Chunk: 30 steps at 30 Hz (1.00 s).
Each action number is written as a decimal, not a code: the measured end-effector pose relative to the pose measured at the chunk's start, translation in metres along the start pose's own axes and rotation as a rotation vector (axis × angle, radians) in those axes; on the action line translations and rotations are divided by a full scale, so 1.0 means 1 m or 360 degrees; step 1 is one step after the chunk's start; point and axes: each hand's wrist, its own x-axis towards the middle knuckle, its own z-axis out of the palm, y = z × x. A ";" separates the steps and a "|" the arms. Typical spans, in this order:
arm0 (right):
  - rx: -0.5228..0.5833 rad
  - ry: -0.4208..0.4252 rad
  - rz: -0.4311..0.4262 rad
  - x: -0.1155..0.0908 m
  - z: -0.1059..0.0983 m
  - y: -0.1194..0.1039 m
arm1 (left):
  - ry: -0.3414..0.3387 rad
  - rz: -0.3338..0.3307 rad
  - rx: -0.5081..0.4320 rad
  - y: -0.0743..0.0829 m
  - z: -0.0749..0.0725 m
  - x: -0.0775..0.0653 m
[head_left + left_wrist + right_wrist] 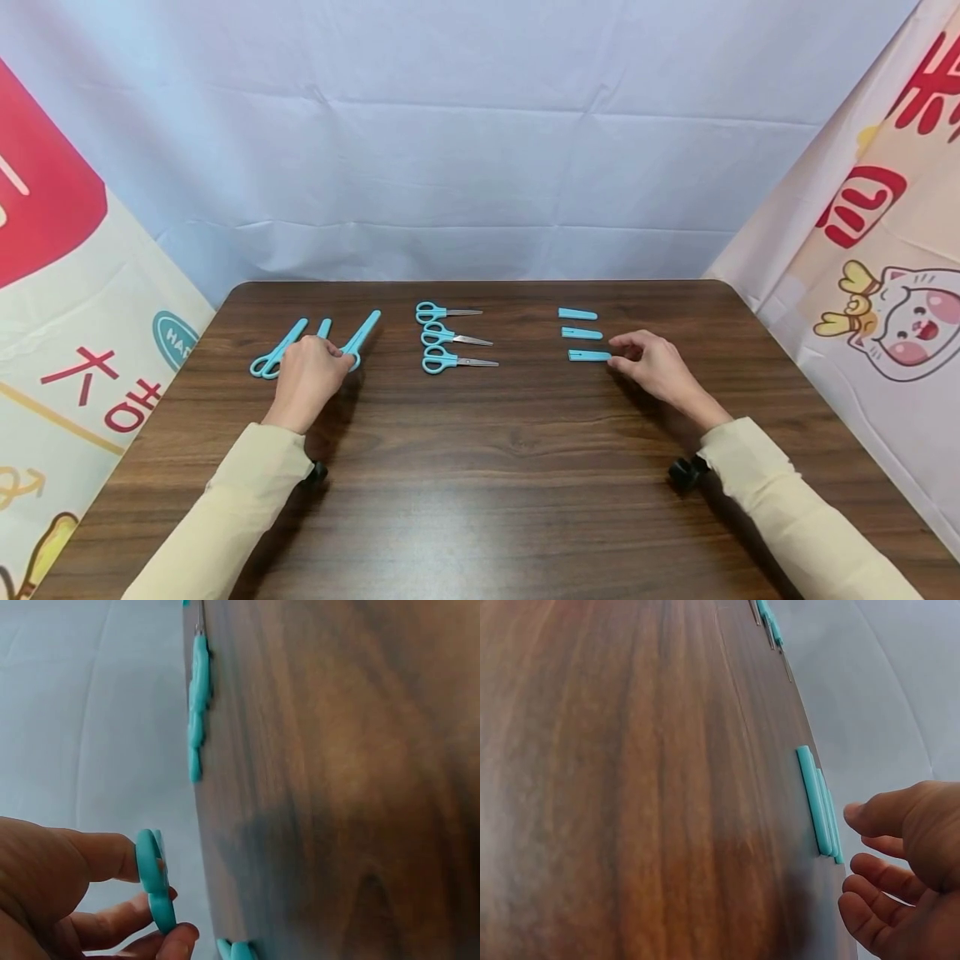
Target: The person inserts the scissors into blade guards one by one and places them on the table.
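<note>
My left hand [306, 373] pinches a pair of sheathed blue scissors [365, 330] by its handle loops, blade end pointing away. In the left wrist view, those handles [154, 881] sit between thumb and fingers, raised over the table. Two more sheathed scissors [288, 343] lie beside and partly behind that hand. At the right, my other hand [660, 368] hovers with loosely bent fingers and holds nothing. Its fingertips are right by the ends of three blue blade sheaths [588, 356], which lie in a column. The right wrist view shows the sheaths [815, 802] just past the thumb.
Three unsheathed scissors [441, 360] lie in a column mid-table, blades pointing right. The brown wooden table [480, 467] ends at a pale cloth backdrop [480, 192]. Printed cloths [892, 333] hang at both sides.
</note>
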 end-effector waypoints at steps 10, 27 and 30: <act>-0.0005 0.0003 -0.0007 0.001 0.003 0.003 | -0.0030 -0.0031 0.0102 -0.001 0.008 0.015; -0.0047 -0.0037 -0.0004 0.004 0.005 0.003 | -0.0145 -0.0152 0.0298 -0.001 0.011 0.023; -0.0061 -0.0042 0.0001 0.004 0.005 0.002 | -0.0191 -0.0175 0.0332 0.001 0.012 0.024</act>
